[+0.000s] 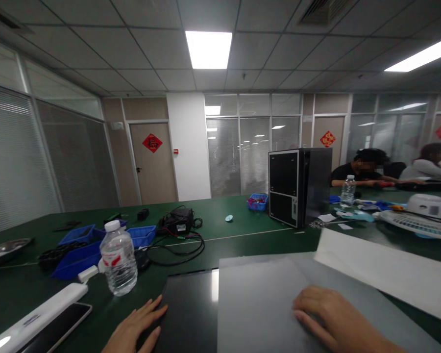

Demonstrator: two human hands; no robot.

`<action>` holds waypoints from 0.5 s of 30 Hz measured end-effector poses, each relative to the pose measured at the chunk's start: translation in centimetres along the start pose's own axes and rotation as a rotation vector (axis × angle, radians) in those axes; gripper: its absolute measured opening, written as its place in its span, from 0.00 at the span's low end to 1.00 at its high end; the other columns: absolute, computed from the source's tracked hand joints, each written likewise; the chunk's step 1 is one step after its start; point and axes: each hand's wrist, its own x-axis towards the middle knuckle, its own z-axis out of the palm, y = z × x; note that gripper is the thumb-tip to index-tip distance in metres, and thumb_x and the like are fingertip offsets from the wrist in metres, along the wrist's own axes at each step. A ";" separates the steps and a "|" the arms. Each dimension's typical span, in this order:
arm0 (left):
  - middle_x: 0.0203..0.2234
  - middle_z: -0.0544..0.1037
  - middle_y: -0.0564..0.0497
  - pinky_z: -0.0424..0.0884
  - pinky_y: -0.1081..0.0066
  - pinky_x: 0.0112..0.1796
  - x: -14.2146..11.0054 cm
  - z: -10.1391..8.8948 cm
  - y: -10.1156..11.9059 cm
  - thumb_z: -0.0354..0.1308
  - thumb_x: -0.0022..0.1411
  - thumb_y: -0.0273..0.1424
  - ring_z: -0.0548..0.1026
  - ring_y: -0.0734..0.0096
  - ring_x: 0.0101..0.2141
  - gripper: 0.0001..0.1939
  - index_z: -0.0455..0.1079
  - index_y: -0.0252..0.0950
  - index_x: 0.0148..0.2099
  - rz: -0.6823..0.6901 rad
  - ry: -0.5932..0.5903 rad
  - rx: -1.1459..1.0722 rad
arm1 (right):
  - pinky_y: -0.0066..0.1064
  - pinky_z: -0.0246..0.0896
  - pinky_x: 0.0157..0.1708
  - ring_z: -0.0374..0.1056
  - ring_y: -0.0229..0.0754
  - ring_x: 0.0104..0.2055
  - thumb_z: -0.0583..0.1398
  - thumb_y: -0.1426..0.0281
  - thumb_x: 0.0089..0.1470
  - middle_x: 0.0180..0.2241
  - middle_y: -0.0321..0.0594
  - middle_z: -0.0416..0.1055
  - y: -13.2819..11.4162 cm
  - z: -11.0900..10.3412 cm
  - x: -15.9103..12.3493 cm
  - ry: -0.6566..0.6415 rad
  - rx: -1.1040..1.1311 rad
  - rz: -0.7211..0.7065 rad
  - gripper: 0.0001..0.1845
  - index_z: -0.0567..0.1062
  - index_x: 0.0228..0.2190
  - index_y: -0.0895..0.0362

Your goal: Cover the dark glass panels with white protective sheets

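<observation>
A dark glossy flat panel [189, 311] lies on the green table in front of me. A grey translucent sheet [257, 299] covers its right part and stretches away to the right. My left hand [137, 326] is at the panel's left edge, fingers spread, fingertips touching the edge. On top of the sheet rests my right hand [329, 314], palm down, its fingers slightly bent and pointing left; nothing shows in its grasp. A white sheet [385, 274] overlaps the grey one at the right.
A water bottle [118, 260], a white elongated device [40, 314] and a phone [59, 326] are left. Behind them are blue bins [79, 260] and a black adapter with cables [178, 220]. A computer tower [297, 186] stands farther back. Two people sit at the right.
</observation>
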 end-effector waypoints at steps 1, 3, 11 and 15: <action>0.61 0.74 0.55 0.69 0.48 0.60 0.0 0.0 0.0 0.58 0.65 0.43 0.73 0.51 0.61 0.20 0.77 0.55 0.57 0.001 -0.005 0.006 | 0.43 0.71 0.54 0.76 0.51 0.51 0.55 0.53 0.66 0.48 0.42 0.81 0.1 0.2 -0.1 -0.016 0.033 -0.021 0.20 0.83 0.48 0.44; 0.62 0.74 0.56 0.68 0.47 0.61 0.0 0.1 -0.1 0.56 0.66 0.44 0.72 0.51 0.61 0.20 0.76 0.55 0.58 0.006 -0.015 0.019 | 0.47 0.67 0.60 0.72 0.52 0.58 0.56 0.53 0.66 0.53 0.40 0.79 0.5 0.7 -0.1 0.024 0.087 -0.053 0.20 0.81 0.52 0.43; 0.65 0.70 0.54 0.63 0.45 0.63 -0.3 0.6 -0.7 0.49 0.69 0.47 0.68 0.51 0.65 0.24 0.72 0.54 0.63 -0.020 -0.067 0.051 | 0.55 0.64 0.61 0.73 0.58 0.56 0.52 0.47 0.64 0.51 0.44 0.80 4.2 -0.6 0.1 0.157 -0.041 0.263 0.28 0.84 0.46 0.49; 0.69 0.63 0.53 0.61 0.45 0.65 -0.2 0.4 -0.5 0.44 0.71 0.49 0.64 0.51 0.67 0.27 0.68 0.52 0.66 -0.061 -0.111 0.057 | 0.52 0.64 0.62 0.72 0.56 0.58 0.52 0.46 0.64 0.53 0.42 0.78 3.3 -0.3 -0.1 0.074 -0.010 0.235 0.28 0.83 0.48 0.47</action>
